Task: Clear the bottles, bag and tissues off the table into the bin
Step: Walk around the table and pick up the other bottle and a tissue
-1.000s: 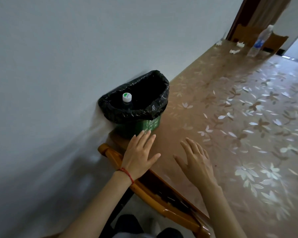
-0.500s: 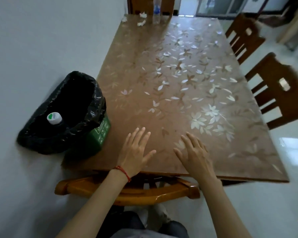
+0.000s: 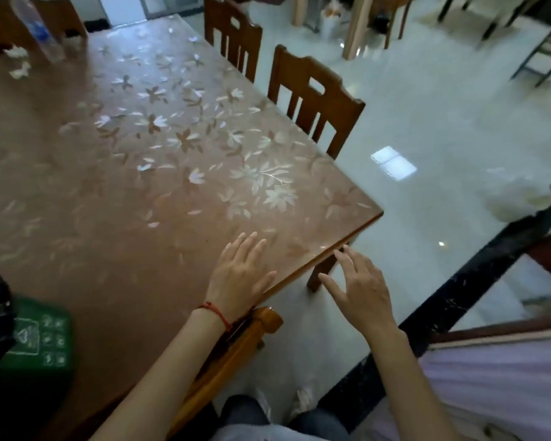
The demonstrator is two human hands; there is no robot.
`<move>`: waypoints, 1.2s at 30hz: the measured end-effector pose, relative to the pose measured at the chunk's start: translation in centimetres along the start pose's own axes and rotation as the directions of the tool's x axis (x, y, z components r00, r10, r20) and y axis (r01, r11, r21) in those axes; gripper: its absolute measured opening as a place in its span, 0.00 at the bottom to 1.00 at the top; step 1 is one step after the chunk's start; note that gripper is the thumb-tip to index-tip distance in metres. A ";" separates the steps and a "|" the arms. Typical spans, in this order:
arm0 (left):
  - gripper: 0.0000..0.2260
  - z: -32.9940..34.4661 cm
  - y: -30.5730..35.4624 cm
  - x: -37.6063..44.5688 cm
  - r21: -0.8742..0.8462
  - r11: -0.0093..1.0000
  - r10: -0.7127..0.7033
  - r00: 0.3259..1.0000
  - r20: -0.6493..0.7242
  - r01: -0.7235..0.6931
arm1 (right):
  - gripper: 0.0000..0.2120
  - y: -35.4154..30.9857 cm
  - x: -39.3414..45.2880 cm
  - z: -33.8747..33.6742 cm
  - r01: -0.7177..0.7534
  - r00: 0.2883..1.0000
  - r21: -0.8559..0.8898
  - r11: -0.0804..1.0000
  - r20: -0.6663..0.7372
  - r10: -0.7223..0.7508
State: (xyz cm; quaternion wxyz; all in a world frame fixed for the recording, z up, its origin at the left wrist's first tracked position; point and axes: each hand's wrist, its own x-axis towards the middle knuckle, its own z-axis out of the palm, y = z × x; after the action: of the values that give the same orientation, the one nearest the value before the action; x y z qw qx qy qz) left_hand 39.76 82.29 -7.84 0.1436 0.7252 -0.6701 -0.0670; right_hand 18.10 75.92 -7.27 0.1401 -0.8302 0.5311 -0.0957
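Observation:
My left hand (image 3: 240, 275) hovers open with fingers straight over the near right corner of the brown flower-patterned table (image 3: 115, 192). Just past that corner, over the floor, my right hand (image 3: 358, 288) is open with spread fingers and holds nothing. A clear plastic bottle with a blue label (image 3: 37, 30) stands at the table's far left end. Crumpled white tissues (image 3: 19, 63) lie beside it. The green bin with a black liner (image 3: 23, 335) sits on the table at the near left, cut off by the frame edge.
Two brown wooden chairs (image 3: 312, 100) stand along the table's right side, and another chair's top rail (image 3: 252, 326) lies under my left wrist. The pale glossy floor (image 3: 427, 128) stretches to the right. A dark ledge (image 3: 458, 281) runs diagonally at the right.
The view has swung right: the bin slid to the left edge and the floor and chairs came in. Both hands shifted to the table's right corner, still open.

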 end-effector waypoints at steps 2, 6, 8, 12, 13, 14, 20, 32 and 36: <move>0.27 0.5 2.2 1.9 -0.019 0.997 0.072 0.997 0.008 -0.072 | 0.26 2.1 -0.9 -0.6 -0.085 0.996 0.005 0.996 -0.022 0.086; 0.25 2.2 6.3 5.2 -0.056 0.978 0.203 0.978 0.047 -0.200 | 0.26 6.2 -2.9 -1.7 -0.232 0.971 0.003 0.973 -0.066 0.231; 0.26 3.2 8.4 6.7 -0.071 0.961 0.273 0.959 0.078 -0.268 | 0.26 8.2 -4.1 -2.2 -0.301 0.949 0.016 0.954 -0.095 0.301; 0.26 4.7 12.7 8.9 -0.106 0.922 0.385 0.912 0.141 -0.373 | 0.26 11.7 -6.4 -3.3 -0.434 0.891 0.036 0.900 -0.132 0.435; 0.26 5.1 13.8 9.3 -0.112 0.911 0.409 0.901 0.143 -0.396 | 0.26 12.4 -6.9 -3.5 -0.459 0.877 0.042 0.887 -0.141 0.460; 0.26 5.4 14.8 9.7 -0.119 0.901 0.431 0.891 0.139 -0.417 | 0.27 13.2 -7.4 -3.7 -0.482 0.862 0.048 0.875 -0.150 0.484; 0.27 7.5 20.2 11.5 -0.172 0.855 0.517 0.836 0.186 -0.490 | 0.27 17.1 -10.4 -5.2 -0.583 0.787 0.067 0.810 -0.198 0.584; 0.29 11.1 26.5 17.1 -0.166 0.833 0.554 0.792 0.256 -0.528 | 0.27 24.2 -8.9 -7.9 -0.644 0.738 0.069 0.762 -0.208 0.642; 0.29 12.3 27.9 21.4 -0.134 0.834 0.550 0.790 0.270 -0.535 | 0.26 27.5 -5.8 -8.2 -0.656 0.727 0.062 0.752 -0.215 0.652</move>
State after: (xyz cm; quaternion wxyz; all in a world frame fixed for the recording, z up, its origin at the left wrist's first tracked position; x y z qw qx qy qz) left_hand 11.62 57.94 -9.14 0.0724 0.4801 -0.8615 -0.1482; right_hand -10.37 69.18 -8.78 0.0967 -0.5752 0.8021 -0.1281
